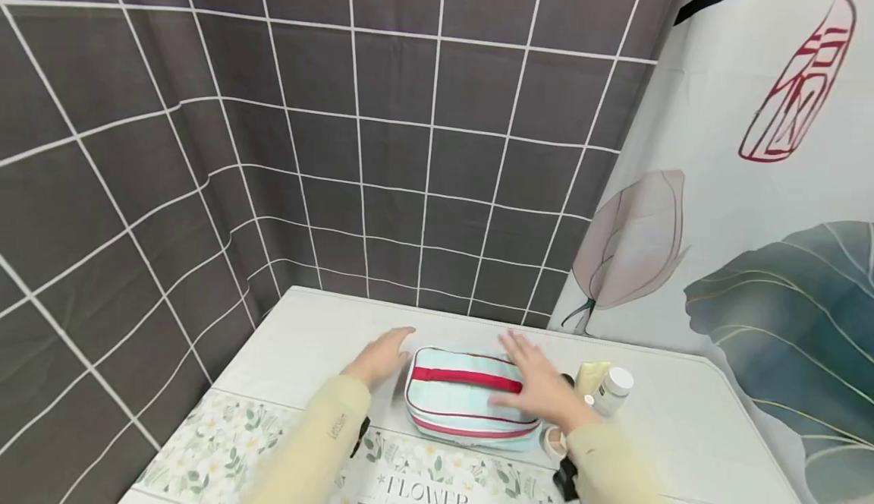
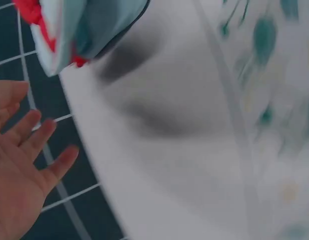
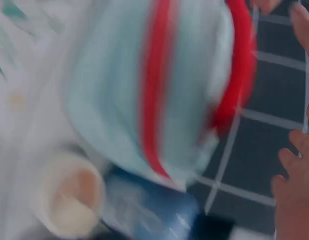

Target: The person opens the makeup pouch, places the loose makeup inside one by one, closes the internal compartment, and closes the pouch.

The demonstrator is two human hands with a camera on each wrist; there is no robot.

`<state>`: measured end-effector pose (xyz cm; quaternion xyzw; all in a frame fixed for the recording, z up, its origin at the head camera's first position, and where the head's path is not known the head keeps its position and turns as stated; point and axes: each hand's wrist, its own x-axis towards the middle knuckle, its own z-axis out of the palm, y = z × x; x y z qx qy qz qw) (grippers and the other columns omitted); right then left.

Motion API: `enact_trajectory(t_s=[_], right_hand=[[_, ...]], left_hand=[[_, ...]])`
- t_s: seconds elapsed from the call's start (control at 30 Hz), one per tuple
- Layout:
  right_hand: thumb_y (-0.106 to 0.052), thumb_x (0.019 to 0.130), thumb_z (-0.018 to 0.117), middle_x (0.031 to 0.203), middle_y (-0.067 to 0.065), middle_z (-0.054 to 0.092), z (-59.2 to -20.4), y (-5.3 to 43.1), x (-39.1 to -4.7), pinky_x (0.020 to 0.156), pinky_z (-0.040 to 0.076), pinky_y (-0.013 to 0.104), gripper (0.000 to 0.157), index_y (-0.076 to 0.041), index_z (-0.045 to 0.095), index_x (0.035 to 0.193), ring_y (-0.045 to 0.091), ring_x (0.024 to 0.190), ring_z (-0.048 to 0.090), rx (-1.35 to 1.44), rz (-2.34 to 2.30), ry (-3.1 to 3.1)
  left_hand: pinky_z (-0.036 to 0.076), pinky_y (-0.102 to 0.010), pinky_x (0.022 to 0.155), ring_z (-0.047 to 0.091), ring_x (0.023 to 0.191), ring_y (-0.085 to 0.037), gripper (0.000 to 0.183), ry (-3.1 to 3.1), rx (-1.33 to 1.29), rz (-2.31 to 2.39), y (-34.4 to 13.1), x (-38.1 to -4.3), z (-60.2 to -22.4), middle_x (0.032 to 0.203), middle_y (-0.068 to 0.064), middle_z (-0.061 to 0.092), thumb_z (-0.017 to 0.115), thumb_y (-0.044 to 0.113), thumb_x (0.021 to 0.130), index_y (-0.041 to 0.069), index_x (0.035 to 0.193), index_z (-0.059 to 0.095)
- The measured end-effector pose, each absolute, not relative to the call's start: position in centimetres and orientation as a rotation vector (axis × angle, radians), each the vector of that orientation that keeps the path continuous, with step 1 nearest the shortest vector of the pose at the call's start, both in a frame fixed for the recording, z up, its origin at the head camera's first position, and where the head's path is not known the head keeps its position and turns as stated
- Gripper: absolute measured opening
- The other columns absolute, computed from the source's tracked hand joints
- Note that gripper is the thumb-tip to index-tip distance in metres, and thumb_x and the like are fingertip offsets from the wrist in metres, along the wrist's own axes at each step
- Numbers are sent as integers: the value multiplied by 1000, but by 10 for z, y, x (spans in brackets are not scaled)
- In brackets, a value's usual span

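A light blue toiletry bag (image 1: 464, 409) with a red handle strap (image 1: 467, 377) and red piping lies on the white tabletop; it looks closed. Just off its left end is my left hand (image 1: 379, 357). In the left wrist view that hand (image 2: 22, 160) has spread, loosely bent fingers and holds nothing, apart from the bag (image 2: 102, 27). My right hand (image 1: 544, 386) hovers at the bag's right end, fingers spread. The right wrist view, blurred, shows the bag (image 3: 112, 95) with the right hand (image 3: 297, 185) beyond it, gripping nothing.
Right of the bag stand a white-capped bottle (image 1: 613, 390), a pale yellow tube (image 1: 591, 376) and a small round container (image 1: 554, 442). A dark blue item (image 3: 149, 205) lies against the bag. A floral mat (image 1: 232, 443) covers the front; a dark gridded curtain (image 1: 396, 155) hangs behind.
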<state>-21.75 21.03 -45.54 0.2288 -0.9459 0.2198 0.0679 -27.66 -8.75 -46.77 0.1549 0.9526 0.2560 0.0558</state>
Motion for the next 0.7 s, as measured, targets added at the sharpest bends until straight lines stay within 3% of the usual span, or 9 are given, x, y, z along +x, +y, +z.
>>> enact_trajectory(t_s=[0.17,0.4,0.53,0.7], right_hand=[[-63,55,77,144,19,31,-487,196,-204,103,18,60,114,-6,31,143,39,130,29,783,667,-2920],[-65,60,73,120,6,50,-513,194,-194,94,32,54,100,-11,42,138,29,112,45,720,665,-2875],[-68,60,70,108,-5,51,-521,192,-193,89,36,47,92,-15,49,132,18,102,47,715,619,-2781],[-66,63,69,104,-9,51,-524,188,-197,84,37,43,83,-18,52,129,13,96,45,723,556,-2707]], left_hand=[[31,-50,101,40,124,-37,44,2710,428,1051,-79,-277,-498,136,-21,42,48,2,92,0,135,42],[35,-51,97,46,119,-36,41,2578,373,1294,-72,-283,-522,132,-17,48,47,3,93,5,134,45],[35,-51,98,46,119,-37,39,2543,432,1329,-71,-289,-525,129,-17,51,48,5,93,4,132,48],[33,-50,100,44,121,-37,34,2640,565,1218,-73,-302,-522,126,-17,53,46,7,95,2,128,53]])
